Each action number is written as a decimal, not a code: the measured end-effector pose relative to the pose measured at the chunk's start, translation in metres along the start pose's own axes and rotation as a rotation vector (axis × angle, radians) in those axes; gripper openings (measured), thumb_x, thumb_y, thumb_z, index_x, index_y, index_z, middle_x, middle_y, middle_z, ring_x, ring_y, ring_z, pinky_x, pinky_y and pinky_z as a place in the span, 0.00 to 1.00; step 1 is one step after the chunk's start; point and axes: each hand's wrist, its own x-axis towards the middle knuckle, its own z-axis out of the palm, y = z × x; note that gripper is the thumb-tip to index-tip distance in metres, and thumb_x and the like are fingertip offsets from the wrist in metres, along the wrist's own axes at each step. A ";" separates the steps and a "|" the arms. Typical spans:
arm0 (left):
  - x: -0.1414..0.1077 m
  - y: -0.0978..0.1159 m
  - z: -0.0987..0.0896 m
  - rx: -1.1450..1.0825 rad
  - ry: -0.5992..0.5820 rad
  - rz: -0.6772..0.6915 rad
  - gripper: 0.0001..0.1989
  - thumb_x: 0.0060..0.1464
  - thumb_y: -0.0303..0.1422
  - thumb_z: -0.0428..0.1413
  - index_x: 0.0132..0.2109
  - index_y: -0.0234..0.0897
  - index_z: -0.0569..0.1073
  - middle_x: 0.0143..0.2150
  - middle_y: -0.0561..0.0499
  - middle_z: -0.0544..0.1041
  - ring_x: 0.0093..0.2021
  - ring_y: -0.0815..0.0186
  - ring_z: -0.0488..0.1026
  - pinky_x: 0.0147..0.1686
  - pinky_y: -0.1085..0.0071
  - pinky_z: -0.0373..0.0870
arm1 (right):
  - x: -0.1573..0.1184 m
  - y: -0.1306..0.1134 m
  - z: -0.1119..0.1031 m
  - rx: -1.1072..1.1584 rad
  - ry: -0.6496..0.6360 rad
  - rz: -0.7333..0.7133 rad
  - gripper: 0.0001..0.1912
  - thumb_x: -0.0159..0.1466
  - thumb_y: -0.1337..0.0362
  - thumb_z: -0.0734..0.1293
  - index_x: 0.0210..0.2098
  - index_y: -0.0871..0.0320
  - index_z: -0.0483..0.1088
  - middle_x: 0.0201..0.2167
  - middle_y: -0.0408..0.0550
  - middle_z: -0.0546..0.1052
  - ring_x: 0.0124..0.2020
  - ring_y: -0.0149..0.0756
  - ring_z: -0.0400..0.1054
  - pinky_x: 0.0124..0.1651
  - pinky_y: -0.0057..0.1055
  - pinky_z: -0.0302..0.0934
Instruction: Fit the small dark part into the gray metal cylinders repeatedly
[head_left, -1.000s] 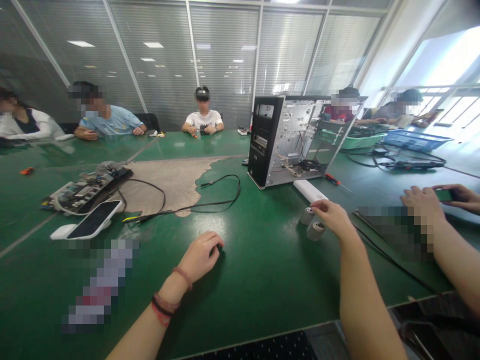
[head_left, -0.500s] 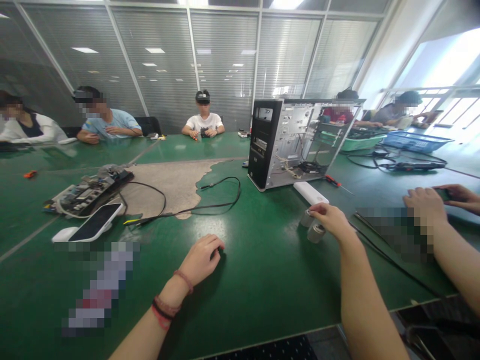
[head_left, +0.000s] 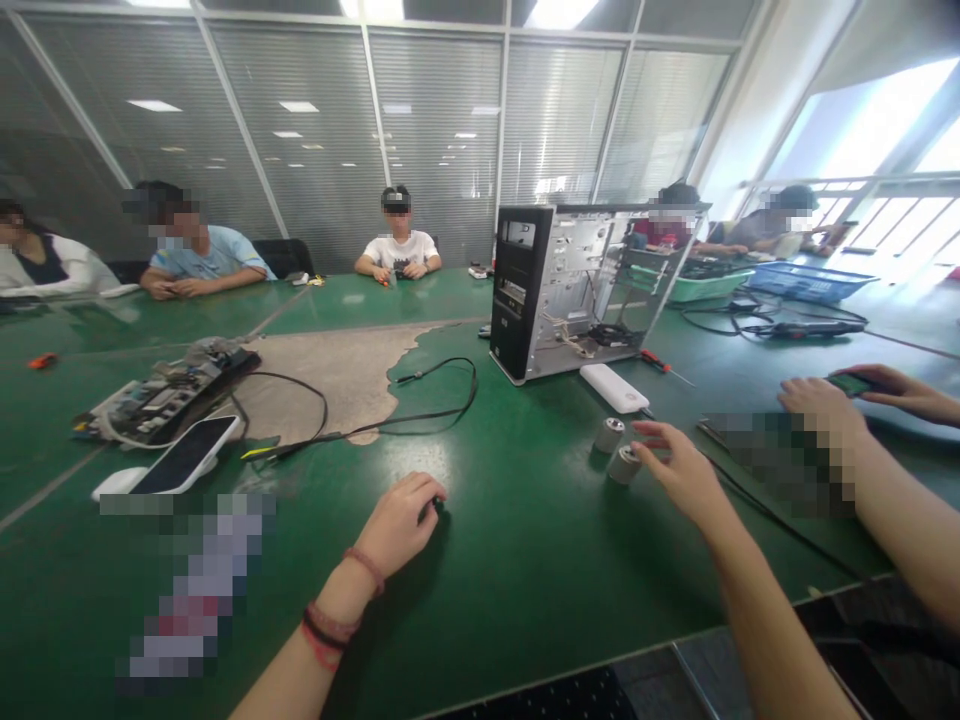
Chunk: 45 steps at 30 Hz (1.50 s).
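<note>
My left hand point(head_left: 405, 515), with bands around its wrist, rests on the green table with its fingers curled. A small dark object point(head_left: 433, 506) shows between thumb and fingers; its kind is mostly hidden. My right hand point(head_left: 679, 465) hovers over the table, fingers apart and holding nothing. Just left of its fingertips, two short grey metal cylinders stand upright: a farther cylinder point(head_left: 608, 436) and a nearer cylinder point(head_left: 623, 467). Behind them lies a white power bank-like block point(head_left: 613, 388) with a cable at its end.
An opened computer case point(head_left: 517, 300) stands beyond, with a red screwdriver point(head_left: 657, 362) beside it. A circuit assembly point(head_left: 165, 395), a phone on a white stand point(head_left: 184, 455) and a black cable point(head_left: 435, 412) lie left. At right, another person's hands point(head_left: 825, 410) work close by.
My right hand has let go of the farther cylinder and drawn back to the right, its fingers opening. The left hand stays in place. The view has shifted slightly.
</note>
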 end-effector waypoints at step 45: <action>-0.002 -0.003 0.008 -0.060 0.045 -0.132 0.19 0.51 0.22 0.48 0.50 0.37 0.66 0.41 0.48 0.75 0.41 0.62 0.73 0.45 0.64 0.69 | -0.049 -0.165 0.134 1.504 -0.946 0.671 0.15 0.60 0.56 0.66 0.40 0.60 0.64 0.28 0.47 0.77 0.26 0.27 0.72 0.27 0.21 0.66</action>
